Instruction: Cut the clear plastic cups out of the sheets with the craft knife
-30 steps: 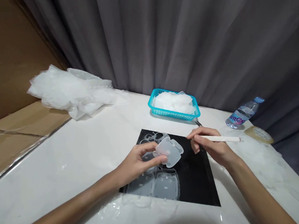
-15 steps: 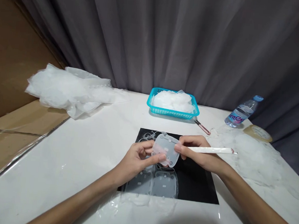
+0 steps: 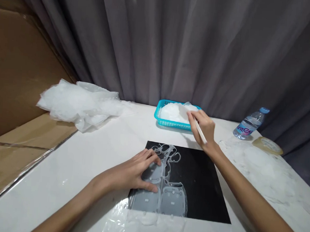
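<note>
My left hand (image 3: 143, 170) rests with fingers spread on clear plastic sheet pieces (image 3: 172, 202), which lie on a black mat (image 3: 200, 182). Thin curly plastic strips (image 3: 169, 156) lie at the mat's top edge. My right hand (image 3: 203, 128) is at the right side of a blue basket (image 3: 167, 123) heaped with translucent white pieces (image 3: 171, 112). A white pen-like stick (image 3: 200, 131) is held in it, pointing back toward the wrist. At its fingertips a translucent piece (image 3: 183, 111) shows over the heap; whether they still grip it is unclear.
A crumpled white plastic bag (image 3: 78, 103) lies at the back left beside cardboard (image 3: 23, 131). To the right are a water bottle (image 3: 250, 123), a tape roll (image 3: 268, 145) and thin film (image 3: 268, 170). A grey curtain (image 3: 154, 45) hangs behind.
My right hand has moved away to the basket with the stick and the translucent piece. My left hand has let go of that piece and come down onto the plastic sheet. The view has tilted slightly up.
</note>
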Demonstrator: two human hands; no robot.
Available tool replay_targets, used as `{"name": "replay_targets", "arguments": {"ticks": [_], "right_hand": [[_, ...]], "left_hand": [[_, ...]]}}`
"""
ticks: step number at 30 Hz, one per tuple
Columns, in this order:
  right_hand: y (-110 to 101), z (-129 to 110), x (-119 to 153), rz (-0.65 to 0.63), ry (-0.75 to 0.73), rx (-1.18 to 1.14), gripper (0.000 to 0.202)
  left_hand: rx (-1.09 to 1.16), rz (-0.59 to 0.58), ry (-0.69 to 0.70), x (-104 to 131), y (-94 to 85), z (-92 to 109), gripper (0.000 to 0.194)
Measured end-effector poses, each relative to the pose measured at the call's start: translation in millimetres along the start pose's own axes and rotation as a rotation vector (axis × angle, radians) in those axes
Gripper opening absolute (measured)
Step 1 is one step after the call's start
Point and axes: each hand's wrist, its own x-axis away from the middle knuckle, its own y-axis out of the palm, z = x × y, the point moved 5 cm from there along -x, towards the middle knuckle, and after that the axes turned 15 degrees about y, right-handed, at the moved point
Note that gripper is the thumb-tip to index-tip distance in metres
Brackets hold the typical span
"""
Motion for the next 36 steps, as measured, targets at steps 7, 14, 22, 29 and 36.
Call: {"name": "replay_targets", "arguments": {"ticks": [7, 14, 22, 29, 36], "right_hand": [[55, 3, -55, -0.140, -0.147, 0.135, 0.029], [25, -11, 52, -0.314, -0.162, -0.155, 0.030], [13, -26, 131, -0.904, 0.154, -0.530, 0.019], [18, -29, 142, -0.865, 0.167, -0.502, 0.018], [9, -8, 136, -0.811, 0.142, -0.230, 0.025]], "left_hand": [[0.006, -0.010, 0.076, -1, 1.1, -8, 0.057], [-0.004, 0.032, 0.121, -4, 12.3, -4, 0.042], [0.132, -0.032, 0.087, 2, 6.8, -15, 0.086], [0.046, -0.034, 0.106, 4, 10.3, -14, 0.081], [-0.029, -0.049, 0.093, 6, 12.5, -11, 0.084]]}}
